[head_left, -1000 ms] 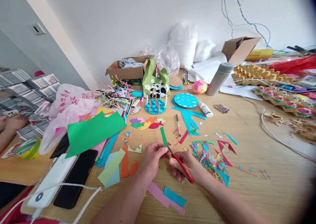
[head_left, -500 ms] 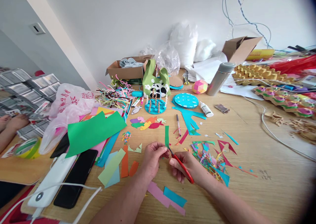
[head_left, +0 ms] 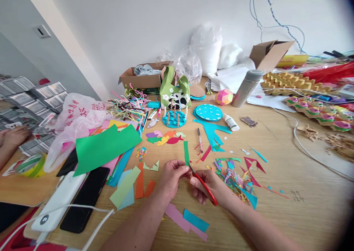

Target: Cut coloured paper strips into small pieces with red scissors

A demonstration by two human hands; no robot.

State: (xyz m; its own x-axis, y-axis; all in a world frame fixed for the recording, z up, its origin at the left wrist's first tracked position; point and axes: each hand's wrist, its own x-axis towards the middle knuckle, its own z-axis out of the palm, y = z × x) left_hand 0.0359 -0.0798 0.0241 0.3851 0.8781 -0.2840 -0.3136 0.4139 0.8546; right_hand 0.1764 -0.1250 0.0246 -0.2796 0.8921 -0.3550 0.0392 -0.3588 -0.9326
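My left hand (head_left: 170, 178) pinches the lower end of a narrow green paper strip (head_left: 186, 152), which stands nearly upright above the wooden table (head_left: 298, 181). My right hand (head_left: 210, 188) is closed on small red-handled scissors (head_left: 203, 185), and their tips meet the strip's lower end beside my left fingers. A heap of coloured paper scraps (head_left: 235, 177) lies just right of my right hand. Pink and blue paper pieces (head_left: 188, 219) lie on the table below both hands.
A large green sheet (head_left: 105, 147) tops a paper stack at left, near a black phone (head_left: 83, 203) and white power bank (head_left: 58, 203). Paper fish (head_left: 165, 137), blue cut-outs (head_left: 208, 113), a glue tube (head_left: 231, 122) and a flask (head_left: 246, 87) sit farther back. Another person's hand (head_left: 13, 136) rests at far left.
The green strip has turned from a leftward tilt to nearly upright. Both hands have stayed almost in place. The other person's hand at far left shifted slightly.
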